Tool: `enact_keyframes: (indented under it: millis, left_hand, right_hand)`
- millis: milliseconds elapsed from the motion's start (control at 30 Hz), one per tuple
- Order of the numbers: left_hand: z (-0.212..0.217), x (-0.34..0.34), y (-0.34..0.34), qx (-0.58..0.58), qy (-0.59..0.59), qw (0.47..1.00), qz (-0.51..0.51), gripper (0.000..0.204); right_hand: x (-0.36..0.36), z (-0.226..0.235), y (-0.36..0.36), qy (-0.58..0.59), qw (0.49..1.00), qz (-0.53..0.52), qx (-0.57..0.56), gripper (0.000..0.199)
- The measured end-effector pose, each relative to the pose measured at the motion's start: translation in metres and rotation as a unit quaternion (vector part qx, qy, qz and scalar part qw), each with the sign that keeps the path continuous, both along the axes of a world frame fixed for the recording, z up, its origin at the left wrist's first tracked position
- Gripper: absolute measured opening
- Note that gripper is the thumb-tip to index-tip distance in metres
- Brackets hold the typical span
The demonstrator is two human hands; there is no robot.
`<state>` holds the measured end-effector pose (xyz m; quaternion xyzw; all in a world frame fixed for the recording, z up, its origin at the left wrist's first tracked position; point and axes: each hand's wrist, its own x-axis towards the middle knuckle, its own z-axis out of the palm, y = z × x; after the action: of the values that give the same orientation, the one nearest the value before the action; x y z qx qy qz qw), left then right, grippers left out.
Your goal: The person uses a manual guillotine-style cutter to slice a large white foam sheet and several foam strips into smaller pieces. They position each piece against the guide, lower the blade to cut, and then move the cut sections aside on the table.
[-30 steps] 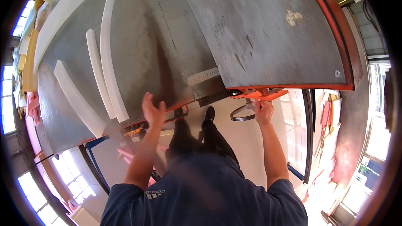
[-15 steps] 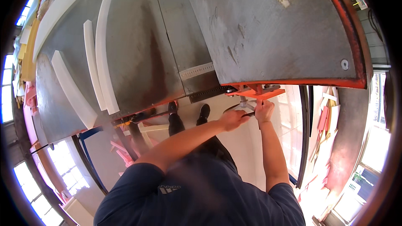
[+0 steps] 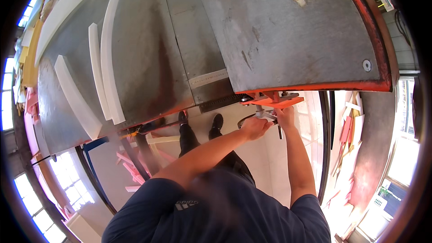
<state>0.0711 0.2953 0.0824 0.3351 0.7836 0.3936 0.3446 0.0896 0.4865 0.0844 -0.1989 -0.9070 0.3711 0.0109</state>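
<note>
Below the front edge of a large grey metal machine table, both of my hands are on a spoked handwheel. My left hand is closed on the left and near part of its rim. My right hand is wrapped round the right part, its grip partly hidden by the fingers. A short dark handle sticks down between the hands. The wheel's shaft runs up to an orange-red bracket under the table edge.
Several white curved strips lie on the left table section. A toothed dark slot and perforated metal strip sit between the sections. Wood and pink offcuts stand at the right. My shoes are below.
Both hands have shifted slightly on the handwheel, the left one to the right. The handle now points down between them. The view has moved a little.
</note>
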Motion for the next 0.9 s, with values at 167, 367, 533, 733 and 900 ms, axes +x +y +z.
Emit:
enact_keyframes:
  millis: [167,367,533,733,900]
  left_hand:
    - [-0.001,0.000,-0.001,0.032,0.015,0.999,0.015,0.059]
    - [0.010,-0.005,-0.001,-0.004,-0.032,0.999,-0.025,0.057]
    - [0.002,-0.003,0.001,0.013,-0.016,1.000,-0.008,0.058]
    - [0.017,-0.006,0.009,-0.034,-0.052,0.997,-0.041,0.052]
    - [0.018,0.001,0.015,-0.059,-0.067,0.995,-0.050,0.039]
  right_hand:
    - [-0.058,0.002,0.019,-0.063,0.986,0.142,0.066,0.039]
    - [-0.095,-0.002,0.032,-0.109,0.975,0.176,0.077,0.039]
    - [-0.106,-0.006,0.033,-0.101,0.979,0.162,0.064,0.040]
    - [-0.102,-0.014,0.044,-0.084,0.987,0.130,0.048,0.040]
    - [-0.107,-0.011,0.043,-0.026,0.995,0.100,0.010,0.041]
